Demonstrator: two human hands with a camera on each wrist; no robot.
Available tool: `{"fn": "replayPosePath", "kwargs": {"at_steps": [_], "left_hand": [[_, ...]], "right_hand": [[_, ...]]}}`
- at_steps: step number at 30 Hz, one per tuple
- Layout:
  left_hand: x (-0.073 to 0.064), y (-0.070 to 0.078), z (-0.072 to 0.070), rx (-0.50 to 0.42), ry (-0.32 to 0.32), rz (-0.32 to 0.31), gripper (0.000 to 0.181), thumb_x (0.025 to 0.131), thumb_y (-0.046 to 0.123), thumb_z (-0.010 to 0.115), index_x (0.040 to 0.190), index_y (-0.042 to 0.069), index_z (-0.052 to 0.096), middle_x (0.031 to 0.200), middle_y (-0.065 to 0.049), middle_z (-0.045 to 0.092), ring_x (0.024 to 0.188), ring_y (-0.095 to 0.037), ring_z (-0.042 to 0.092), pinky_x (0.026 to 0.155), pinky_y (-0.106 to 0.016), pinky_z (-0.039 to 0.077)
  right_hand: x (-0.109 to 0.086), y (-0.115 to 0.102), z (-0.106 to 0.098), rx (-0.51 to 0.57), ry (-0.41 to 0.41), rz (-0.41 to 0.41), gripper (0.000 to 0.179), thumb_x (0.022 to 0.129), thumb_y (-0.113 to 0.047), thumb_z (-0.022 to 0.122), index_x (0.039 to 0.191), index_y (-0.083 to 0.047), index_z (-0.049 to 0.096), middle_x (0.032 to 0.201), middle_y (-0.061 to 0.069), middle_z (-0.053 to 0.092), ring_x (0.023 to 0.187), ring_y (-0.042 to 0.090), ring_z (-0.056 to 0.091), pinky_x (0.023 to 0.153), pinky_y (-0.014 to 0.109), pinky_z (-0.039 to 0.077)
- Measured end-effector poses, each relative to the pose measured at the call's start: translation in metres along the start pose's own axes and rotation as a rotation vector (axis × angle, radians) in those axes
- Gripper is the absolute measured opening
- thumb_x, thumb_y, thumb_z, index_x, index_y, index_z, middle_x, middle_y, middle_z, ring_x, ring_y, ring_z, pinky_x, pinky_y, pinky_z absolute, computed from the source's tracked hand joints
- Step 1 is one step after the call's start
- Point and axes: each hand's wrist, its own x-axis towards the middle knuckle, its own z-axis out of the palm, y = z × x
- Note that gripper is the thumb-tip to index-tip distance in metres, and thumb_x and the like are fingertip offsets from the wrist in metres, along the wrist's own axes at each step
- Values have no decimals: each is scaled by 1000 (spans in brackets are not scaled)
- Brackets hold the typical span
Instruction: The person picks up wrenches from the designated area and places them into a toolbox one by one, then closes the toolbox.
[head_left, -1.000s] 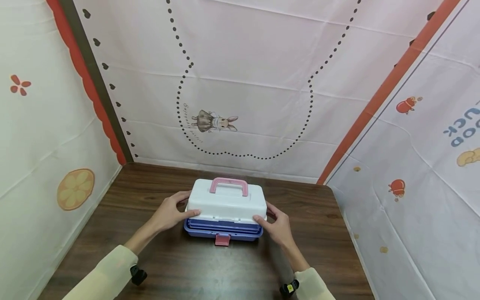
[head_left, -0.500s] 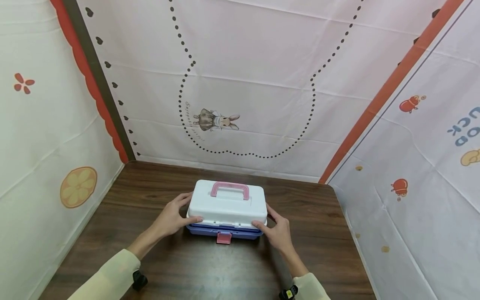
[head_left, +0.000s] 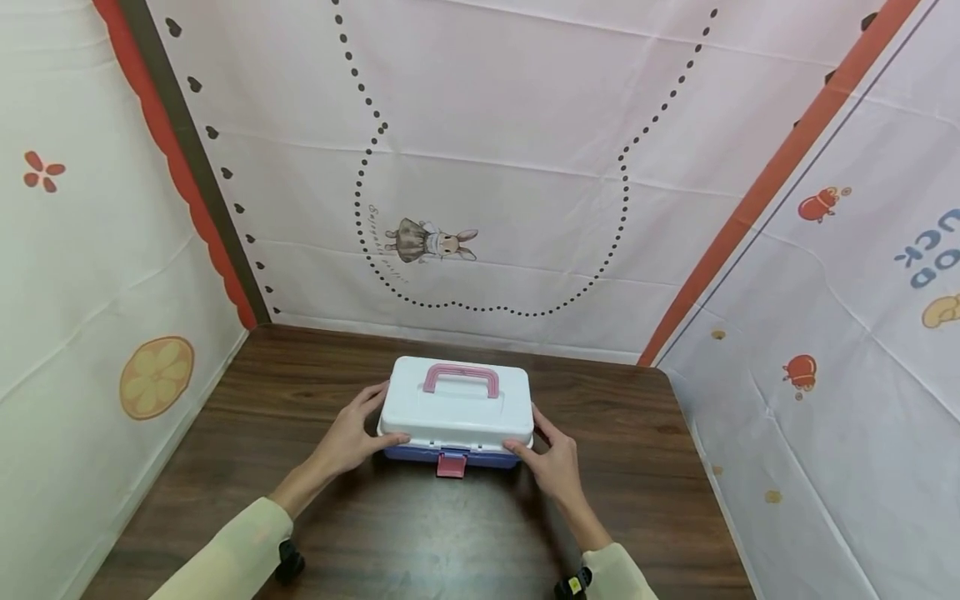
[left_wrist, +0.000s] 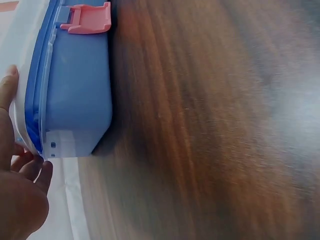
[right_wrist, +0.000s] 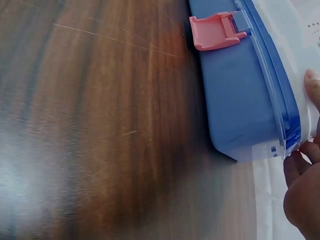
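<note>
A plastic toolbox with a blue base (left_wrist: 80,85) stands on the table, its white lid (head_left: 457,410) lowered almost onto the base. The pink handle (head_left: 461,372) on top is folded back. At the front, the pink latch (right_wrist: 215,32) hangs out and down, unfastened. My left hand (head_left: 352,433) grips the lid's left end, thumb on the front edge and fingers at the side. At the right end my right hand (head_left: 553,458) holds the lid the same way. In both wrist views a dark blue inner tray edge (right_wrist: 272,65) shows between lid and base.
The dark wooden table (head_left: 630,500) runs around the box. Printed white fabric (head_left: 510,208) hangs behind it, with more fabric walls at left and right. Small black devices (head_left: 573,583) sit at both wrists, below pale sleeves.
Both hands have lowered the white lid toward the blue base, narrowing the gap at the front. The inner trays seen earlier from above are now covered in the head view.
</note>
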Motion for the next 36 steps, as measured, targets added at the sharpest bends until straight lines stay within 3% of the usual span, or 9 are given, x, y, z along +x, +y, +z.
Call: {"fn": "replayPosePath", "kwargs": {"at_steps": [7,15,22,30,36], "left_hand": [[18,-4,2,-14,13,-8,109,81,58,89,163,7,39,163,-22,42,145,-48,44,110,-71,43],[32,-11,7,-30,8,-39,110,80,57,90,165,10,37,168,-17,37,149,-44,40,115,-67,40],[31,-13,13,-77,23,-37,112,81,57,89,168,16,32,171,-10,33,152,-39,37,119,-64,37],[25,-22,24,-85,48,-27,114,83,56,88,170,20,24,173,-12,29,154,-40,34,119,-65,36],[25,-20,24,-98,69,-14,114,83,54,89,170,18,26,172,-14,29,153,-41,35,118,-65,37]], "right_hand": [[15,-1,6,10,19,23,84,80,-33,96,152,-10,59,145,8,63,128,24,65,109,47,52],[24,4,15,62,31,36,85,79,-33,96,153,-15,57,147,5,62,125,24,67,105,45,55],[25,11,21,42,52,50,86,79,-33,96,154,-17,57,146,6,63,122,24,69,104,45,56],[20,21,26,-20,75,-30,88,80,-37,95,155,-13,55,144,10,64,119,27,70,101,48,58],[23,10,18,-86,20,-58,89,82,-38,94,155,-6,53,147,15,61,125,29,67,103,48,56]]}}
